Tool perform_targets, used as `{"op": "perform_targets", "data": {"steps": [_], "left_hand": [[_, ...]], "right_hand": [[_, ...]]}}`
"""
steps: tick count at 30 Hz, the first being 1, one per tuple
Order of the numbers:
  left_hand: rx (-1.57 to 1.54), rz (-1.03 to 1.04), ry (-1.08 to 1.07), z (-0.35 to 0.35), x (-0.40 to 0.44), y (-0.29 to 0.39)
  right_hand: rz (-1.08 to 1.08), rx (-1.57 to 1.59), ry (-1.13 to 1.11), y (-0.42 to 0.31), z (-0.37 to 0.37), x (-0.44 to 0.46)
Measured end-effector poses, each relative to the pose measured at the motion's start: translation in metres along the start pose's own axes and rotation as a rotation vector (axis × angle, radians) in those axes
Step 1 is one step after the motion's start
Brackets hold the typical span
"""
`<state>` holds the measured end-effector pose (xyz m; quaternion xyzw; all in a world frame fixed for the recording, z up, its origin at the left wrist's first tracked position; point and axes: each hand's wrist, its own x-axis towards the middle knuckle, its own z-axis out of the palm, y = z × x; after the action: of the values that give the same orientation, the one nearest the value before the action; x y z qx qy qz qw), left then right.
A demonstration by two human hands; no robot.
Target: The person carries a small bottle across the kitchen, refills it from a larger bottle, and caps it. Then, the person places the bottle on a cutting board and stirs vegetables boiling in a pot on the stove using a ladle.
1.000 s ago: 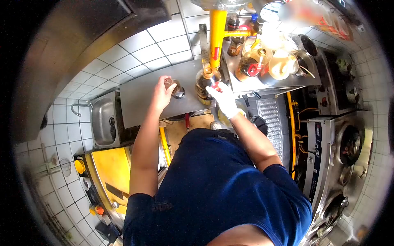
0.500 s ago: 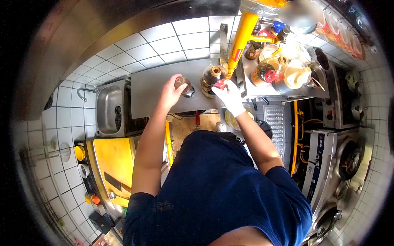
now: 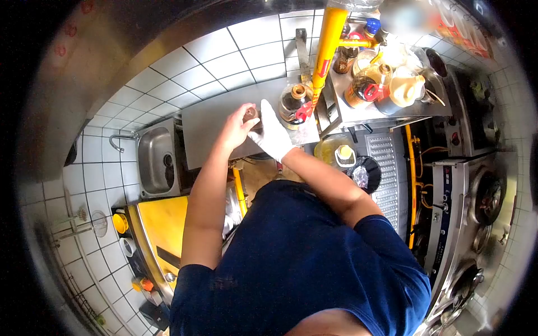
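Observation:
My left hand [image 3: 237,127], bare, is closed around a small bottle [image 3: 251,114] with a brownish top, above the steel counter. In a white glove, my right hand [image 3: 273,133] wraps the same bottle from the right, its fingers on the far side and its thumb on the near side. The lower part of the bottle is hidden by the hands. Just right of the glove stands a large jug [image 3: 293,106] of dark liquid, its mouth uncapped and a red part on its side.
A yellow pipe [image 3: 327,56] rises behind the jug. Jugs and bottles crowd the right-hand shelf [image 3: 358,119]. On the left are a sink [image 3: 152,154] and a yellow board [image 3: 159,224]. Stove burners [image 3: 485,199] line the right side. A lidded container [image 3: 344,155] stands low beneath the shelf.
My right hand has let go of the red part on the large jug and moved left onto the small bottle. My left hand still holds that bottle. The camera view has shifted slightly.

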<state>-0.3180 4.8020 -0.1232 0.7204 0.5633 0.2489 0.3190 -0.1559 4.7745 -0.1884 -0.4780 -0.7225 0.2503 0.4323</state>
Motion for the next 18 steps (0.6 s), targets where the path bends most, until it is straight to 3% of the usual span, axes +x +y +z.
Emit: {"op": "perform_targets", "data": {"steps": [6,10,18], "left_hand": [[-0.009,-0.037,-0.001,0.004,0.002,-0.004],[0.094,0.042,0.207,0.021,-0.001,-0.002],[-0.127,-0.250,0.441,0.024,0.000,0.017]], "right_hand": [[0.234,0.063,-0.083,-0.004,0.008,0.021],[0.234,0.050,-0.047,0.006,0.014,0.018],[0.303,0.072,-0.106,0.006,0.016,0.024]]}}
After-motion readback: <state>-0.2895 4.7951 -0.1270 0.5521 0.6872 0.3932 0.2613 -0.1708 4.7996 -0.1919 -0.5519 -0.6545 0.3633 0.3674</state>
